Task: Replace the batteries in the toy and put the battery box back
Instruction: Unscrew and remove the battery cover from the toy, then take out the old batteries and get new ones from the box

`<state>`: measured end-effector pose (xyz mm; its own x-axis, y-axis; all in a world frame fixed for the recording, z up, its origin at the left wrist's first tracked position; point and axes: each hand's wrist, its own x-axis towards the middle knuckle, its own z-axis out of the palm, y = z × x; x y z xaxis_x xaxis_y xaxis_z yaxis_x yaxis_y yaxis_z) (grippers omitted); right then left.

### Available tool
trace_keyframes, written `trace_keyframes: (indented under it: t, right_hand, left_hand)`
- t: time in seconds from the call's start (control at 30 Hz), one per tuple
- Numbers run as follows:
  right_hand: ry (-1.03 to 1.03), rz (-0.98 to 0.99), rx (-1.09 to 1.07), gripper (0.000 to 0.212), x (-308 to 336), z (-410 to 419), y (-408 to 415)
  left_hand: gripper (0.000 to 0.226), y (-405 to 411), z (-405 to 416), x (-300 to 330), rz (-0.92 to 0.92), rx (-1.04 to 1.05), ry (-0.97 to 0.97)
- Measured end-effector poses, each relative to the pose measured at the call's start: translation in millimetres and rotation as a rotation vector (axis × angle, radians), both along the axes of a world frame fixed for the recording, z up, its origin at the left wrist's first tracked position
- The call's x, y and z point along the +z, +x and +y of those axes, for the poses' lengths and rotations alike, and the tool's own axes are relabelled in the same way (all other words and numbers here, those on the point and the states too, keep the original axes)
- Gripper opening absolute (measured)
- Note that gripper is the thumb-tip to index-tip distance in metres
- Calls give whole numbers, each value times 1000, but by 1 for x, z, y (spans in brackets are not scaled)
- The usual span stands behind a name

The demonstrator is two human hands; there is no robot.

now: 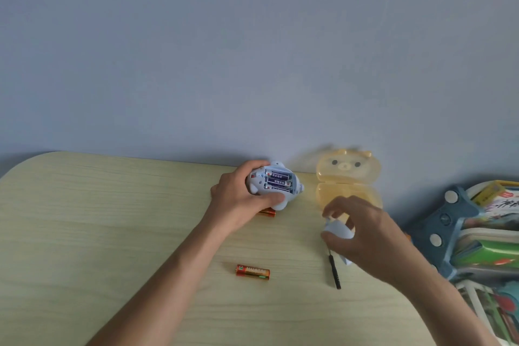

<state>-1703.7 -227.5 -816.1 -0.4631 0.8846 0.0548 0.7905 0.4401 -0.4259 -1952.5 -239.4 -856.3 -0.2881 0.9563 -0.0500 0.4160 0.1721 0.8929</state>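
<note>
Books [494, 250] fill a blue rack [438, 225] at right.

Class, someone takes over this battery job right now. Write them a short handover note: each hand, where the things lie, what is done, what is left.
Left hand grips the toy upside down, compartment open, purple batteries seated in it.
Right hand pinches the pale compartment cover just above the table.
Black screwdriver lies under the right hand. One orange battery lies loose in front; another peeks out beneath the left hand. The yellow bear-shaped box stands open behind.
Done: new batteries in.
Left: fit the cover, probably fasten it, close and return the box.
</note>
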Motion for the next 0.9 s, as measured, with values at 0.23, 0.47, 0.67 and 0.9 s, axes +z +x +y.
trace_keyframes:
  t: [0.23,0.47,0.67,0.9]
  right_hand:
    - [60,-131,-95,22,-9,-13,7]
    - [96,-248,-64,38,-2,-16,4]
    - [243,79,98,26,8,12,-31]
    - [161,42,331,46,9,65,-94]
  left_hand:
    - [82,-3,1,-3,-74,9,8]
    - [80,-2,0,-2,-66,10,2]
    - [76,-3,0,-3,-90,-5,4]
    - [76,-3,1,-2,-74,3,-8]
